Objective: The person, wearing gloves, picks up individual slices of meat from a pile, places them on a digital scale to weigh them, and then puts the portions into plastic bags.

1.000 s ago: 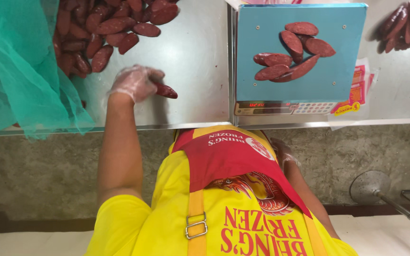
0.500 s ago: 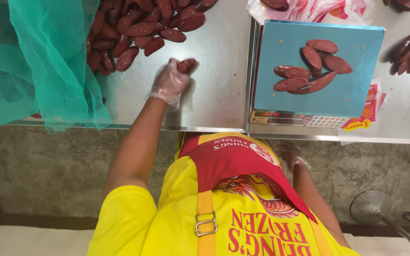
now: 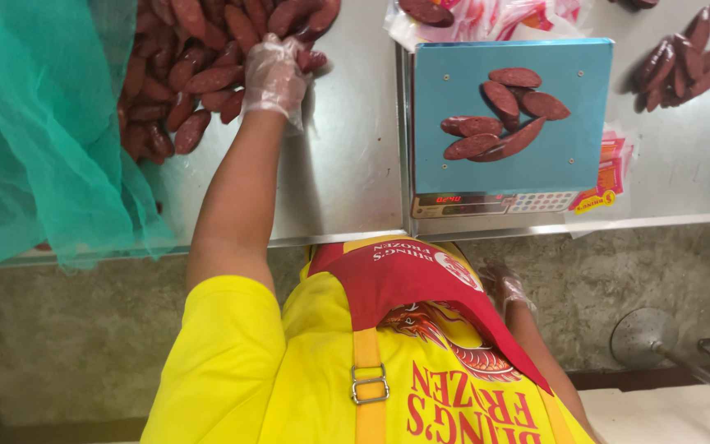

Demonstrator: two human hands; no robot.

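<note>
Left hand (image 3: 273,78) now deeper among sausages (image 3: 199,82)

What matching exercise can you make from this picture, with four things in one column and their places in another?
Things:
1. left hand
2. right hand
3. green net
4. blue scale

Places:
A. hangs over the table edge
B. on the sausage pile
C. below the table edge, beside the red apron
D. carries five sausages

Pairs: 1-B, 2-C, 3-A, 4-D
</note>
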